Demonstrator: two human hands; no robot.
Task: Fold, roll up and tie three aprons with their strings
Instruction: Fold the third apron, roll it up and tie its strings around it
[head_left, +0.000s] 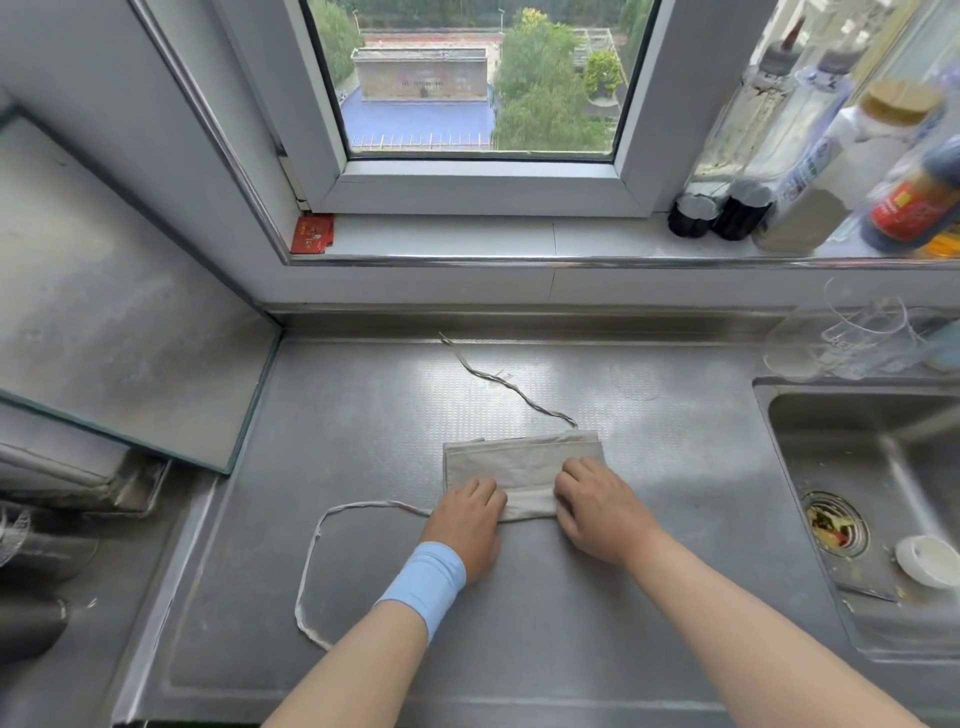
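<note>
A beige apron (514, 460), folded into a small flat rectangle, lies on the steel counter (363, 415). My left hand (467, 517), with a light blue wristband, grips its near left edge with curled fingers. My right hand (597, 504) grips the near right edge the same way, and the near edge looks turned up into a roll between them. One string (506, 382) trails from the far right corner toward the back wall. A second string (317, 551) loops out to the left and back toward me.
A sink (872, 499) with a strainer and a small white cup (927, 561) lies to the right. Clear glasses (862, 332) stand behind it. Bottles (810, 171) line the windowsill. A stove with a glass panel (130, 322) stands at the left.
</note>
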